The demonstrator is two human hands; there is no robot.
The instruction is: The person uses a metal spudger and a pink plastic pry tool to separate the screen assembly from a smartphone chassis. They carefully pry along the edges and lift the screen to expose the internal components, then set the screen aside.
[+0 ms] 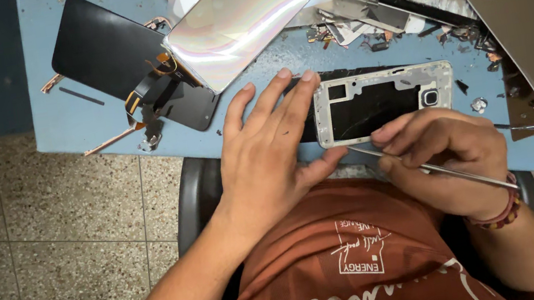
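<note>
The left hand [268, 160] lies flat and open on the phone frame [383, 103], likely to keep it from sliding on the blue bench [65, 123]. The frame sits in the middle of the picture, its long side running left to right. The right hand [447, 151] pinches a thin metal tool [439, 169], its tip at the frame's lower edge.

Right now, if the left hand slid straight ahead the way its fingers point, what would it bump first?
Probably the shiny panel. The left hand lies flat with its fingers aimed up the blue table, fingertips at the phone frame. Little bare table lies between; the panel's height is hard to judge.
</note>
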